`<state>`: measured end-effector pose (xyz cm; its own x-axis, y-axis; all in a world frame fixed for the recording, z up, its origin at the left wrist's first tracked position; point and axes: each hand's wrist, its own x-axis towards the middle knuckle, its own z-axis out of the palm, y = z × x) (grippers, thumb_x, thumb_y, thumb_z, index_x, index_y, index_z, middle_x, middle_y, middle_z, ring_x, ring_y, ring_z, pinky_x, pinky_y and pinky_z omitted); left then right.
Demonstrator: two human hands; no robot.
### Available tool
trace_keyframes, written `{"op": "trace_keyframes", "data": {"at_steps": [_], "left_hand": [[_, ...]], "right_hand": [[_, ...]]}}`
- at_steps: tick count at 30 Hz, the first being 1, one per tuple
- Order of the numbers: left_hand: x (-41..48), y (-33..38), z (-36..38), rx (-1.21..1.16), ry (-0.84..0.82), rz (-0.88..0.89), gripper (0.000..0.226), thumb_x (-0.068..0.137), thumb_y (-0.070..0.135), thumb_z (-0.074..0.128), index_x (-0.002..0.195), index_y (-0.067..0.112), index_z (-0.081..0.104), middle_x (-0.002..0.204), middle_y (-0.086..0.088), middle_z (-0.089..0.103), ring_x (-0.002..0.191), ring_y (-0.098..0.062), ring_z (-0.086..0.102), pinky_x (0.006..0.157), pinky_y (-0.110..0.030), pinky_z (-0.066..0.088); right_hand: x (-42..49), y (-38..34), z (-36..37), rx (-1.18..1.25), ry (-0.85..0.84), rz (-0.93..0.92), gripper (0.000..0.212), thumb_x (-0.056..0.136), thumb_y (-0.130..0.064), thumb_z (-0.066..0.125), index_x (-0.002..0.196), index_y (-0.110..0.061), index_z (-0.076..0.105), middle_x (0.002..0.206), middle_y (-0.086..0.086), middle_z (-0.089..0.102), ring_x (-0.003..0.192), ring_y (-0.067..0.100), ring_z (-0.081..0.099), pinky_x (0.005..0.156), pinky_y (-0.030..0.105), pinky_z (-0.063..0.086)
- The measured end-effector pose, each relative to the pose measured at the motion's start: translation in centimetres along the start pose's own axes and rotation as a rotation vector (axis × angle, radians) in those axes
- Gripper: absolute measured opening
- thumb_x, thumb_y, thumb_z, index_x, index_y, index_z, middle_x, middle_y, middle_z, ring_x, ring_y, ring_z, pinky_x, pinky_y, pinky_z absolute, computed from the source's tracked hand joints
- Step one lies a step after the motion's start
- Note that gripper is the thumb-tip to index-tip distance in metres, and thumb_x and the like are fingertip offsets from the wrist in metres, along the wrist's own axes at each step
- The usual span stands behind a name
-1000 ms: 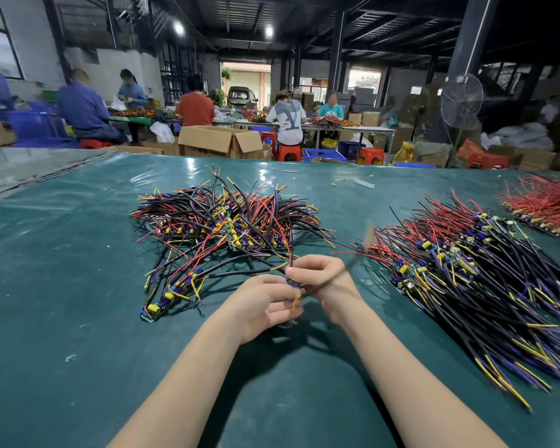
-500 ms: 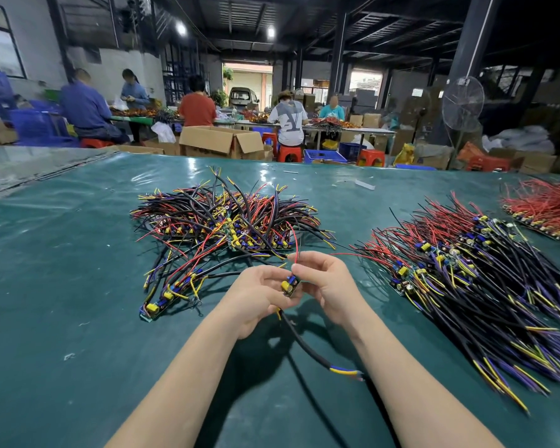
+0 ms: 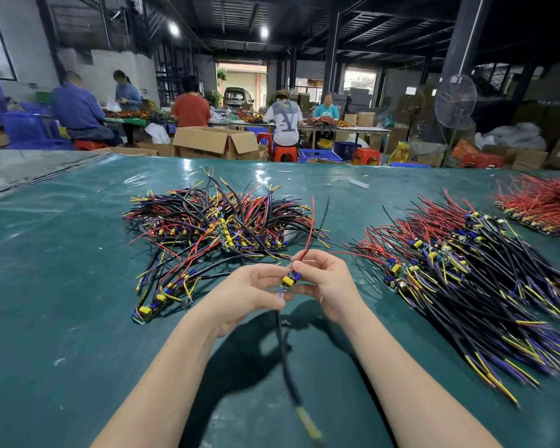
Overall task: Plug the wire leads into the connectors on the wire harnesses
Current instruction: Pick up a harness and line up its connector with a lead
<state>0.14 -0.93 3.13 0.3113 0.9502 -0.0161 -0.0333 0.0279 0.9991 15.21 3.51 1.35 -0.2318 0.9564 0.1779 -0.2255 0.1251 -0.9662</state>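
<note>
Both hands meet above the green table (image 3: pixel 62 312), holding one small harness board with a yellow part (image 3: pixel 288 281) between them. My left hand (image 3: pixel 249 294) pinches its lower end, where a black cable (image 3: pixel 286 370) with a yellow tip hangs toward me. My right hand (image 3: pixel 325 279) pinches its upper end, and a red lead (image 3: pixel 309 227) with a black lead beside it rises from those fingers. Just behind the hands lies a tangled pile of harnesses (image 3: pixel 220 224). A second pile of harnesses (image 3: pixel 466 270) lies to the right.
A heap of red wires (image 3: pixel 543 202) lies at the far right of the table. A small white scrap (image 3: pixel 359 183) sits near the far edge. Beyond the table, people work at benches among cardboard boxes (image 3: pixel 214 142), stools and a standing fan (image 3: pixel 455 106).
The board has been turned upright between my hands: the red lead now points up and away, and the black cable has swung down toward me. Both hands have lifted slightly.
</note>
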Motion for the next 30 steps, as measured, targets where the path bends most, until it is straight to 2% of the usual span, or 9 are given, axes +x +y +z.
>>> {"op": "trace_keyframes", "data": {"at_steps": [2,4,8,13,15,18,21,25,30], "left_hand": [[0.2,-0.2,0.3,-0.059,0.122,-0.027,0.021,0.084,-0.008,0.057,0.087,0.012,0.062,0.077,0.003,0.069,0.06,-0.007,0.068,0.058,-0.016,0.053],[0.5,-0.7,0.7,-0.015,0.226,-0.034,0.013,0.087,0.003,0.06,0.08,0.013,0.063,0.072,0.0,0.066,0.052,-0.005,0.064,0.055,-0.016,0.051],[0.7,-1.4,1.3,0.083,0.25,-0.001,0.022,0.088,0.003,0.058,0.076,0.018,0.068,0.07,-0.001,0.062,0.056,-0.005,0.057,0.052,-0.01,0.046],[0.7,-1.6,1.3,0.03,0.232,-0.044,0.016,0.088,0.009,0.059,0.083,0.018,0.07,0.07,-0.003,0.061,0.062,-0.009,0.058,0.065,-0.021,0.048],[0.8,-1.7,1.4,0.032,0.23,-0.037,0.016,0.088,0.007,0.058,0.082,0.015,0.071,0.069,-0.005,0.059,0.064,-0.013,0.053,0.065,-0.023,0.046],[1.0,-1.8,1.3,0.014,0.272,-0.054,0.013,0.086,0.007,0.061,0.082,0.016,0.07,0.066,-0.002,0.063,0.061,-0.011,0.058,0.064,-0.023,0.048],[1.2,-1.7,1.4,-0.069,0.34,-0.085,0.013,0.083,0.004,0.061,0.076,0.013,0.066,0.06,0.0,0.065,0.051,-0.009,0.061,0.058,-0.024,0.051],[1.4,-1.6,1.3,-0.119,0.406,-0.095,0.016,0.086,0.013,0.057,0.072,0.012,0.065,0.068,-0.005,0.065,0.049,-0.01,0.063,0.047,-0.021,0.052],[1.3,-1.6,1.2,-0.059,0.477,-0.04,0.025,0.081,0.007,0.064,0.058,0.014,0.069,0.061,-0.003,0.064,0.048,-0.014,0.06,0.048,-0.024,0.051]], "right_hand": [[0.0,0.1,0.3,-0.013,-0.017,0.002,0.023,0.084,0.008,0.054,0.071,-0.01,0.061,0.056,-0.002,0.065,0.052,0.008,0.061,0.051,0.022,0.053],[0.0,0.4,0.9,-0.073,-0.006,-0.014,0.023,0.083,0.009,0.056,0.07,-0.01,0.062,0.055,-0.005,0.065,0.051,0.005,0.06,0.052,0.018,0.051],[-0.1,0.9,1.1,-0.119,0.074,-0.04,0.026,0.078,0.011,0.06,0.065,-0.011,0.064,0.056,0.0,0.062,0.055,0.012,0.057,0.059,0.024,0.049],[-0.1,1.2,1.2,-0.004,0.137,-0.051,0.024,0.077,0.013,0.06,0.065,-0.007,0.064,0.049,-0.004,0.062,0.047,0.008,0.058,0.051,0.019,0.051],[-0.2,1.3,1.4,0.006,0.165,-0.058,0.024,0.077,0.014,0.06,0.065,-0.006,0.063,0.048,-0.004,0.061,0.045,0.008,0.057,0.05,0.02,0.052],[-0.2,1.4,1.7,-0.028,0.195,-0.078,0.026,0.08,0.011,0.059,0.062,-0.007,0.061,0.045,-0.004,0.058,0.042,0.006,0.054,0.049,0.021,0.052],[-0.2,1.3,1.9,-0.044,0.154,-0.076,0.028,0.085,0.005,0.057,0.06,-0.007,0.057,0.045,-0.005,0.055,0.041,0.004,0.049,0.048,0.019,0.052],[-0.5,1.1,2.0,-0.052,0.085,-0.049,0.024,0.087,0.001,0.056,0.064,-0.006,0.057,0.047,-0.006,0.057,0.042,0.004,0.051,0.045,0.017,0.046],[-0.4,1.0,1.9,-0.055,0.052,-0.011,0.025,0.087,-0.001,0.056,0.063,-0.007,0.059,0.049,-0.004,0.059,0.047,0.008,0.055,0.048,0.02,0.049]]}}
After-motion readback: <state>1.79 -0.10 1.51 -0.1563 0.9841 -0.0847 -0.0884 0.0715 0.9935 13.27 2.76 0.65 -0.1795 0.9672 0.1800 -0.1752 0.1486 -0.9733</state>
